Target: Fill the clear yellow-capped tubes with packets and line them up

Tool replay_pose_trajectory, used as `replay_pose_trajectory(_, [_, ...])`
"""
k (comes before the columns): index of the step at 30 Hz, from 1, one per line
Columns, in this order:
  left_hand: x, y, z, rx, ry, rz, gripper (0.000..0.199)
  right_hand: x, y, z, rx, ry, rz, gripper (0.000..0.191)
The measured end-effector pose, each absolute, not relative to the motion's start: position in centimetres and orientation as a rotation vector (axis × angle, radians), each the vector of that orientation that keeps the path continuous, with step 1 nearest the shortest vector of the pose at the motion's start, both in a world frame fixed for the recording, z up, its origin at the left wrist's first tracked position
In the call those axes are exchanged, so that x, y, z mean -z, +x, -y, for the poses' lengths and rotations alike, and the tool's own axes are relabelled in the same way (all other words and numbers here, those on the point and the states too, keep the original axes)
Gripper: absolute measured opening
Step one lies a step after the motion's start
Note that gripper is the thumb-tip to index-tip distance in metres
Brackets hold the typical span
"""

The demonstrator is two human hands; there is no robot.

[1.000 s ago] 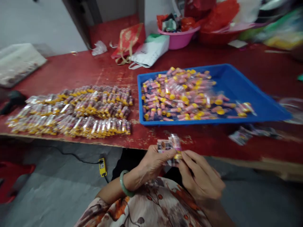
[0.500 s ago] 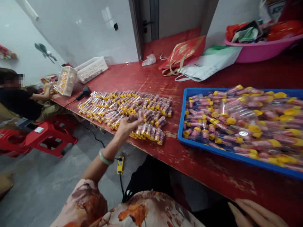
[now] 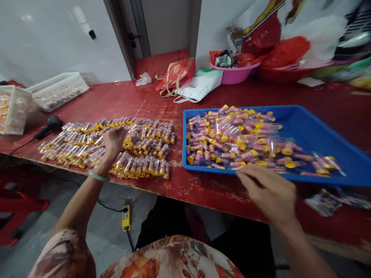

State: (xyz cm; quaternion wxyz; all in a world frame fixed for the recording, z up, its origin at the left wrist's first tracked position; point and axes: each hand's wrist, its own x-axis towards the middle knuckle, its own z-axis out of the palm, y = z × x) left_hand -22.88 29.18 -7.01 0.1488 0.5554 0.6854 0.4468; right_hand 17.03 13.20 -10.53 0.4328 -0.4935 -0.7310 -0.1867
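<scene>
My left hand (image 3: 113, 141), with a pale green bangle (image 3: 98, 176) on its wrist, is over rows of clear tubes with yellow caps (image 3: 142, 164) laid side by side on the red table. Its fingers are curled closed, and what they may hold is hidden. At the front rim of the blue tray (image 3: 313, 116) is my right hand (image 3: 268, 191), somewhat blurred, fingers bent and pressed together; I cannot make out anything in them. Inside the tray lies a jumbled heap of pink-filled tubes with yellow caps (image 3: 232, 133), mostly on its left side.
A black heat gun or hair dryer (image 3: 53, 123) and white plastic baskets (image 3: 58, 92) are at the left. Bags (image 3: 199, 85) and a pink basin (image 3: 234, 75) stand behind the tray. Small printed wrappers (image 3: 324, 202) lie at right. A yellow power strip (image 3: 126, 218) is below the table.
The view has swung right, bringing in the tray's right end. My right hand has come up from the table's front edge to the tray's rim. My left hand remains over the rows, its fingers more curled.
</scene>
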Motion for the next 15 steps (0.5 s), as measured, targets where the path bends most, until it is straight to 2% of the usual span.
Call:
replay_pose_trajectory(2, [7.3,-20.5,-25.9,-1.577,1.169,-1.527,0.017,10.2,17.5,-17.9,0.457,-1.472,1.939,0.021])
replay_pose_trajectory(4, [8.1,-17.4,-22.1,-1.374,0.682,-1.071,0.014,10.4,17.5,-22.4,0.452,-1.862,2.127,0.024])
replay_pose_trajectory(6, [9.3,-14.4,-18.6,-1.239,0.593,-1.007,0.01,11.0,16.9,-25.9,0.432,-2.013,2.224,0.027])
replay_pose_trajectory(9, [11.3,-11.1,-15.0,-0.982,0.381,-0.882,0.011,11.7,16.2,-28.6,0.399,-1.99,2.289,0.036])
replay_pose_trajectory(12, [12.5,-10.0,-13.6,-0.983,0.323,-0.774,0.014,11.6,16.5,-28.5,0.422,-1.957,2.296,0.04])
replay_pose_trajectory(15, [13.1,-10.0,-13.4,-1.039,0.327,-0.758,0.025,11.0,17.4,-25.9,0.404,-1.787,1.966,0.038])
